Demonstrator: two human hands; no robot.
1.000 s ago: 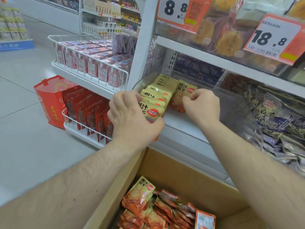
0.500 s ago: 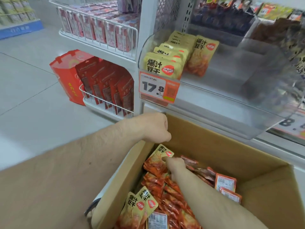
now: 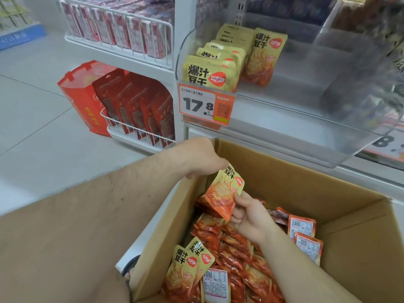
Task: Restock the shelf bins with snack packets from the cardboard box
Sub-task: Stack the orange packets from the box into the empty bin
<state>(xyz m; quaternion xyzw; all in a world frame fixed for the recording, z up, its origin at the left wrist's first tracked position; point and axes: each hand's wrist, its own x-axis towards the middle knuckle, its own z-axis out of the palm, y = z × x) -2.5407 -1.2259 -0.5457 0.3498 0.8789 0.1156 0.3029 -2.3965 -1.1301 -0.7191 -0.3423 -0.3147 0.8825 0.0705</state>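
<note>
Your right hand (image 3: pixel 247 217) pinches one packet (image 3: pixel 225 193) by its lower right edge, raised above the loose packets in the box (image 3: pixel 328 193). Your left hand (image 3: pixel 203 156) is at the box's far left corner, fingers curled at the packet's top edge; contact there cannot be told. Bin (image 3: pixel 273 119), above and beyond the box: a row of like packets upright at its left end, over a tag (image 3: pixel 205 104) reading 17.8.
</note>
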